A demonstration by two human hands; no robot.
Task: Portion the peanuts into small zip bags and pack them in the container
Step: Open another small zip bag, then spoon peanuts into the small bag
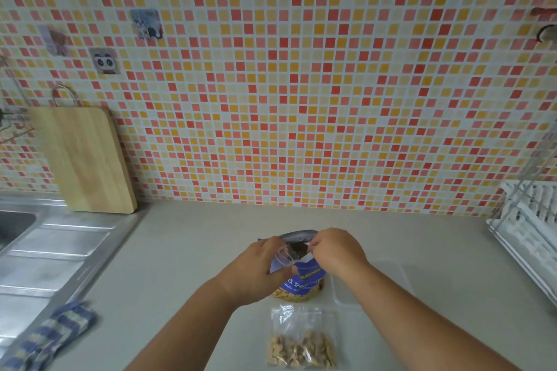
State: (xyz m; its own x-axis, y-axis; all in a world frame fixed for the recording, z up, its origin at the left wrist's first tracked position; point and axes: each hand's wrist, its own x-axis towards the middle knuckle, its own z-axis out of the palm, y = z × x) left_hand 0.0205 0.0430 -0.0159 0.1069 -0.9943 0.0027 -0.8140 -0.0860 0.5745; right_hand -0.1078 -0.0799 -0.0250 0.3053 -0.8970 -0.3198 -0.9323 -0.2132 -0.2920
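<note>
My two hands hold open a tall blue foil peanut bag (304,278) standing on a smooth pale grey counter (196,250).

My right hand (334,253) pinches the bag's crinkly silver-lined top edge. My left hand (259,265) curls round a small clear plastic piece (284,256) at the mouth; I cannot tell whether it is a zip bag or a scoop. Pale peanuts show through the blue bag's clear base. Nearer to me than the blue bag lies a flat, glossy, clear small zip bag (301,340) already lumpy with peanuts. Just right of the blue bag sits a translucent rectangular plastic container (342,295), partly under my forearm. To do this well, I judge I should keep the foil mouth pulled wide and upright, and move the peanuts over it, because the slick film slips and the nuts roll.
</note>
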